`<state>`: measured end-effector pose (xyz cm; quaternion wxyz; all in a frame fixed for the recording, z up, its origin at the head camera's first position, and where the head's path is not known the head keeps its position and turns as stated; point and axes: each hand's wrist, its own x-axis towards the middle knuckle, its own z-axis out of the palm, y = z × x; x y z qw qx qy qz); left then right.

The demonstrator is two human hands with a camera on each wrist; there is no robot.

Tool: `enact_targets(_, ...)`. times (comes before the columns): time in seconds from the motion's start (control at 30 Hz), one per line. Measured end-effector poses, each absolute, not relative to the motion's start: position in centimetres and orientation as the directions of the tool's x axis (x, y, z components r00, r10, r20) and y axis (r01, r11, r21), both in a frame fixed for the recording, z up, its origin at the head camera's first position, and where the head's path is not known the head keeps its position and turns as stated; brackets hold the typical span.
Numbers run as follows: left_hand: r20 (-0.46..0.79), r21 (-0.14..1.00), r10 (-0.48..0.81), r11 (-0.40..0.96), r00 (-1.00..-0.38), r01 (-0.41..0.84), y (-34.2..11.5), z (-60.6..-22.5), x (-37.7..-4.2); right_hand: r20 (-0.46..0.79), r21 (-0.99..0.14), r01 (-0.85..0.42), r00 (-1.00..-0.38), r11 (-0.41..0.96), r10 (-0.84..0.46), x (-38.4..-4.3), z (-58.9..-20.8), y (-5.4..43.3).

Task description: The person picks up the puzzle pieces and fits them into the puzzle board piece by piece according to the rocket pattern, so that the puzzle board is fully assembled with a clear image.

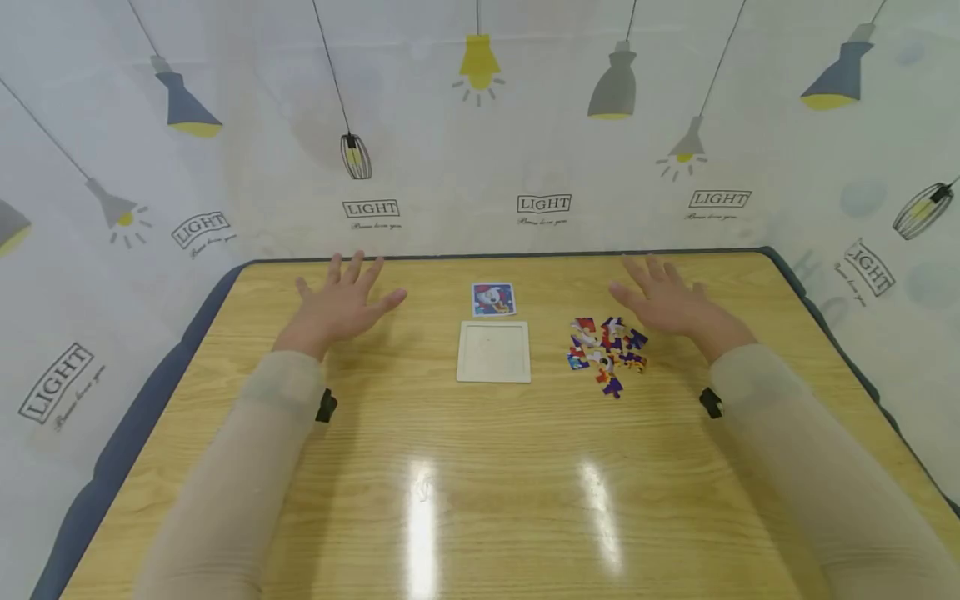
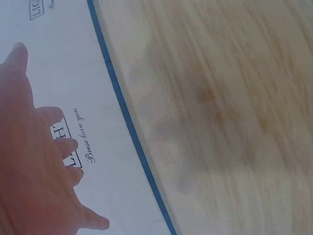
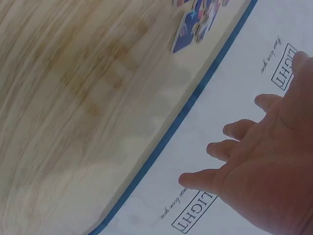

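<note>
Left hand [image 1: 336, 308] and right hand [image 1: 669, 303] are hovering, fingers [image 1: 353, 268] spread apart; flat, multicoloured jigsaw pieces [image 1: 600, 356] are lying bunched, perhaps overlapping, risking scattering if brushed.

The table [image 1: 502, 450] is looking like smooth wood, with brown grain lines running over it, and its top is shining, giving back bright white light. The wall sheet [image 1: 450, 167] is looking smooth and mostly dull. The sleeves [image 1: 225, 475] are looking like thin, see-through cloth. The picture card [image 1: 492, 300] is looking like printed paper, and the puzzle pieces [image 1: 604, 362] like printed card. The tray [image 1: 493, 352] is looking smooth and matt, like pale plastic.
</note>
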<state>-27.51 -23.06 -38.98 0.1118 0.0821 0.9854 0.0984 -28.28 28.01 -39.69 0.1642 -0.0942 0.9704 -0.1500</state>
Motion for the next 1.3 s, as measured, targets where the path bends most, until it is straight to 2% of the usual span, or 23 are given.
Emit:
enact_targets(0.23,-0.207,0.237,0.197,0.960,-0.958,0.147,-21.5,-39.1,-27.6,-0.295,-0.320,-0.157,-0.921,0.934,-0.256,-28.0,-39.9,26.3)
enact_targets(0.5,-0.248,0.211,0.253,0.956,-0.935,0.203,-19.3,-40.0,-27.0,-0.293,-0.323,-0.173,-0.917,0.930,-0.273,-27.3,-40.4,24.9)
enact_targets(0.83,-0.314,0.290,0.355,0.919,-0.881,0.267,-16.1,-41.5,-25.0,-0.159,-0.324,-0.265,-0.931,0.908,-0.328,-27.4,-42.0,24.3)
enact_targets(1.1,-0.379,0.354,0.343,0.912,-0.860,0.208,-14.5,-41.9,-23.9,-0.148,-0.341,-0.284,-0.925,0.896,-0.350,-27.9,-43.0,23.8)
enact_targets(1.3,-0.394,0.356,0.319,0.918,-0.862,0.177,-14.0,-41.9,-23.9,-0.112,-0.374,-0.308,-0.922,0.875,-0.372,-29.3,-43.4,23.2)
